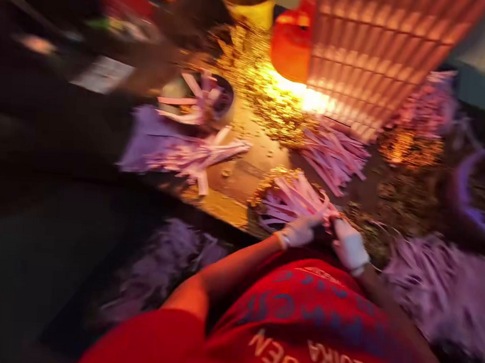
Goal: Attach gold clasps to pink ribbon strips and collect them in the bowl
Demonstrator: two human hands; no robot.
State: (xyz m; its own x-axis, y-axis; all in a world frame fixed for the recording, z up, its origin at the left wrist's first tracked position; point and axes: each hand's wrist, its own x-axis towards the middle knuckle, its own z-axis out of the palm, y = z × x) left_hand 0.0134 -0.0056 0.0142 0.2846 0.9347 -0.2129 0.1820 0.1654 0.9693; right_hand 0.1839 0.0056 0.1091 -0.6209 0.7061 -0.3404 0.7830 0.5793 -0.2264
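Observation:
White gloves cover both my hands, close together in front of my red shirt at the near edge of the work surface. With closed fingers, my left hand (301,231) grips the near side of a bundle of flat pinkish strips (297,198). Around the narrow gathered end of that bundle, my right hand (347,245) is closed too. The strips fan out away from my hands to the left, over small golden bits. Motion blur and low light hide the single fingers.
Bright light falls on a heap of small golden pieces (264,90) beneath a ribbed panel (382,42). More strips (334,154) lie beyond my hands, with others (186,156) to the left beside a round container (226,101). A yellow bucket (253,4) and an orange container (290,47) stand behind.

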